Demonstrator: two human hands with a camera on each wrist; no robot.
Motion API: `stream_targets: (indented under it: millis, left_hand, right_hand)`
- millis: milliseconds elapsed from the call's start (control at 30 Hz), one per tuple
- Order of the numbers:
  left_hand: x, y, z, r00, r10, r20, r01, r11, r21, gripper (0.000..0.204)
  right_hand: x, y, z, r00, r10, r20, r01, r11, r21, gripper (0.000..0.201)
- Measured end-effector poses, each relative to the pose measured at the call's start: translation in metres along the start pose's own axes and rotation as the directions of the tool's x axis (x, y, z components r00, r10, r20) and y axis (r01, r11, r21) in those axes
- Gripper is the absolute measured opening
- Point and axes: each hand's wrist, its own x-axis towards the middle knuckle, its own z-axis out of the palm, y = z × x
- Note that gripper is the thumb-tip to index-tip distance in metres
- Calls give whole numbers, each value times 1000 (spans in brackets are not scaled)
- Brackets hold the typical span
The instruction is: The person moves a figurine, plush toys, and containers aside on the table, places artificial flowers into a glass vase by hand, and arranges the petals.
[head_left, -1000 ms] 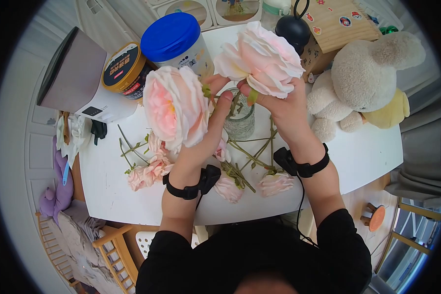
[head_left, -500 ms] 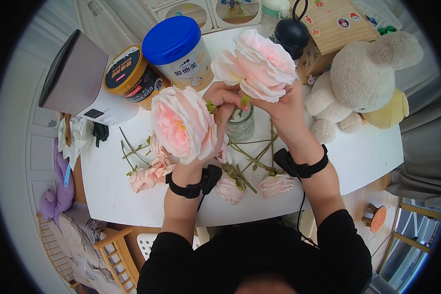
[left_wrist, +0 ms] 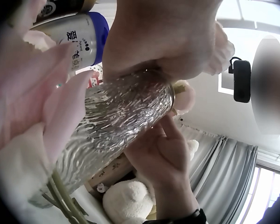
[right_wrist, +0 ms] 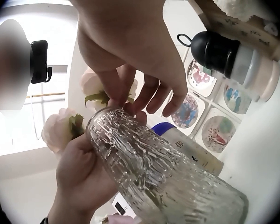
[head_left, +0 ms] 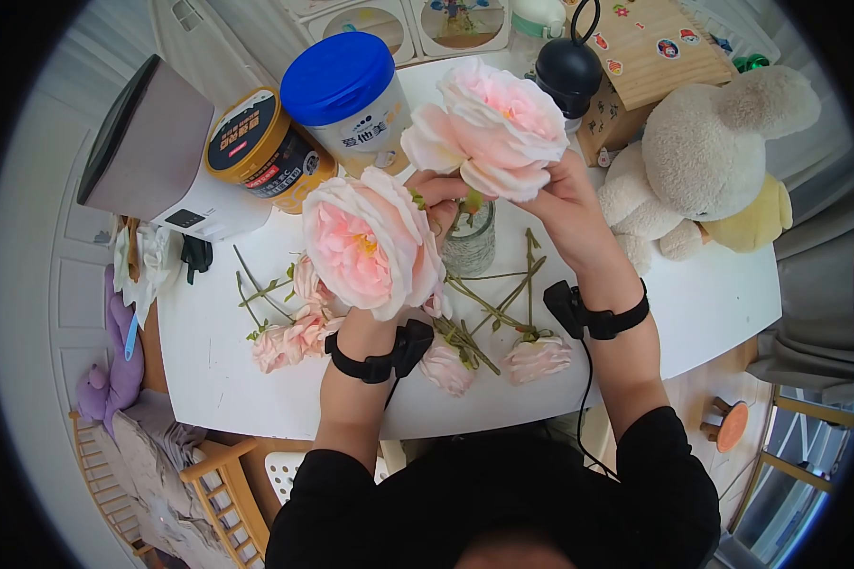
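Ruffled pink rose (head_left: 491,128) pinched in right grip (head_left: 567,207) above rippled cylindrical glass vase (head_left: 472,245), left grip (head_left: 436,196) unclear

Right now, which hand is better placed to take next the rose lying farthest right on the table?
Probably the right hand: that rose lies near its wristband, right of the glass jar. The left hand is on the jar's other side, seemingly farther.

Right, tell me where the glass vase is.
In the head view, the glass vase stands just right of centre on the white table, beyond the loose green stems.
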Motion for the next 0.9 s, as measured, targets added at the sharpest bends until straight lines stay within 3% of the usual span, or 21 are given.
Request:
stream_targets:
  millis: [100, 200, 300, 367, 433, 500, 667, 800, 900]
  left_hand:
    - [-1, 0, -6, 989, -143, 44, 139, 987, 79, 22]
    - [6, -15, 5, 975, 213, -60, -210, 976, 52, 24]
    - [8, -7, -2, 991, 135, 23, -130, 982, -133, 27]
    - [7, -9, -5, 992, 121, 21, -116, 981, -158, 29]
    - [7, -10, -9, 991, 133, 4, -131, 984, -124, 31]
    - [10, -11, -12, 985, 173, -17, -174, 984, -27, 32]
    - [7, -19, -5, 974, 225, -19, -225, 974, 1, 33]
    - [7, -23, -2, 969, 244, -42, -245, 969, -15, 32]
    - [13, -27, -4, 960, 270, -72, -271, 963, -5, 31]
  right_hand:
    - [0, -2, 3, 1000, -28, 8, 28, 1000, -14, 24]
    - [2, -5, 0, 998, -62, 33, 67, 979, -190, 20]
    - [0, -29, -9, 987, -126, 97, 156, 886, -436, 18]
    - [-5, -44, -25, 972, -126, 196, 213, 820, -532, 18]
    - [-10, -51, -32, 951, 29, 308, 147, 833, -533, 21]
    - [-12, -51, -37, 869, 185, 458, 90, 853, -515, 23]
    - [-9, -26, -20, 721, 552, 419, -9, 612, -791, 31]
    - [-9, -7, 0, 634, 610, 475, 76, 562, -823, 36]
    - [-8, 0, 6, 606, 630, 487, -10, 618, -786, 37]
